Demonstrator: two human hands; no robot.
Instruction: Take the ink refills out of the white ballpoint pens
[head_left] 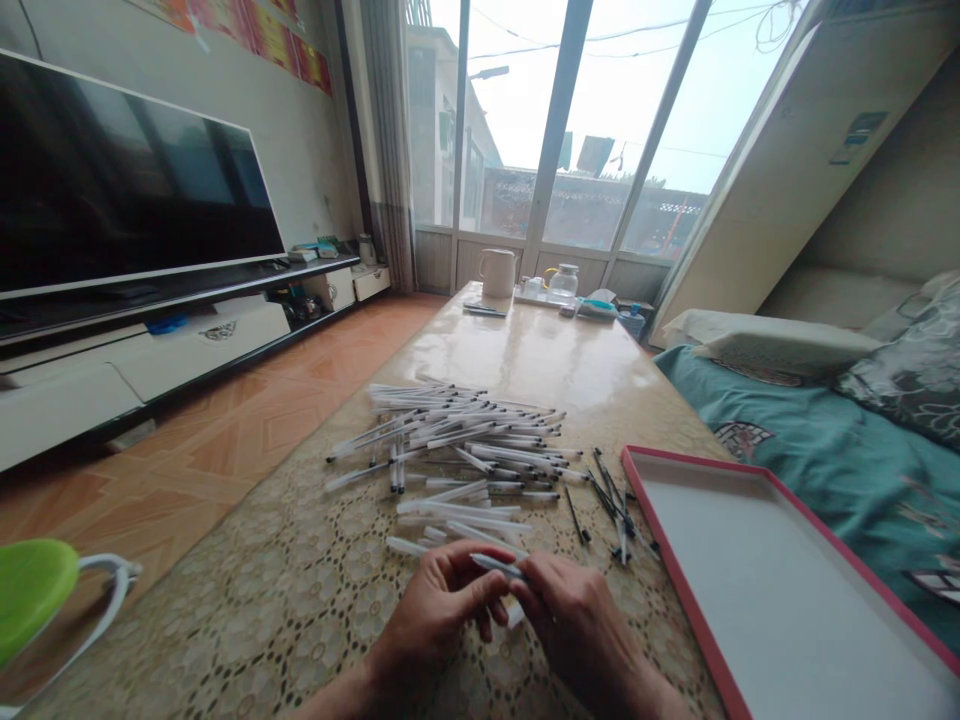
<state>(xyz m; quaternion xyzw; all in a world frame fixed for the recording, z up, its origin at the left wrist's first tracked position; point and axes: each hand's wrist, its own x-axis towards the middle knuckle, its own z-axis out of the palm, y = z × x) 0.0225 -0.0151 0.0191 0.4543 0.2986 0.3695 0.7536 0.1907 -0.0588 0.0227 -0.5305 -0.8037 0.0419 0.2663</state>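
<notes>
Near the front of the table, both of my hands are together around one pen (495, 566), whose pointed tip faces left. My right hand (581, 610) pinches the pen's rear part. My left hand (435, 605) has thumb and fingers closed about the tip end. A small white piece (515, 614) shows beneath the fingers; whether it is held or lies on the table I cannot tell. Just beyond is a pile of white pens (465, 430) with dark ends. Several loose white tubes (457, 512) lie nearer to my hands. To the right are thin black refills (613, 500).
A shallow box (780, 570) with a pink rim lies at the right table edge. At the far end stand a beige jug (498, 272) and a glass pot (564, 282). A green stool (34, 595) is at left, a teal-covered bed (795, 430) at right.
</notes>
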